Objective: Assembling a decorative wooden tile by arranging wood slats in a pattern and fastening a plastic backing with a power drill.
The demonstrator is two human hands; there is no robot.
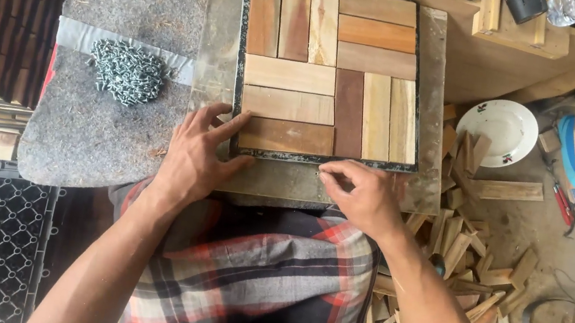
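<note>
Wooden parquet tile [331, 73] sits face-up in a black-edged square frame [240, 48] on a worn metal plate [219, 37], on the felt-covered counter [129, 1], right in front of the person. Slats run in four blocks, alternating upright and crosswise; the tile is square, so no real long axis, edges squared to the counter. Judgement: loose slats, stiff, light, not fragile, likely to shift if lifted alone; take hold by the frame edges or the plate. Left hand [197, 159], grip spread flat, fingers on the near-left slat and frame corner, holding nothing. Right hand [362, 195], grip curled, fingertips pinched at the near frame edge; can't tell if it holds something small. Screw pile [128, 71] to the left.
</note>
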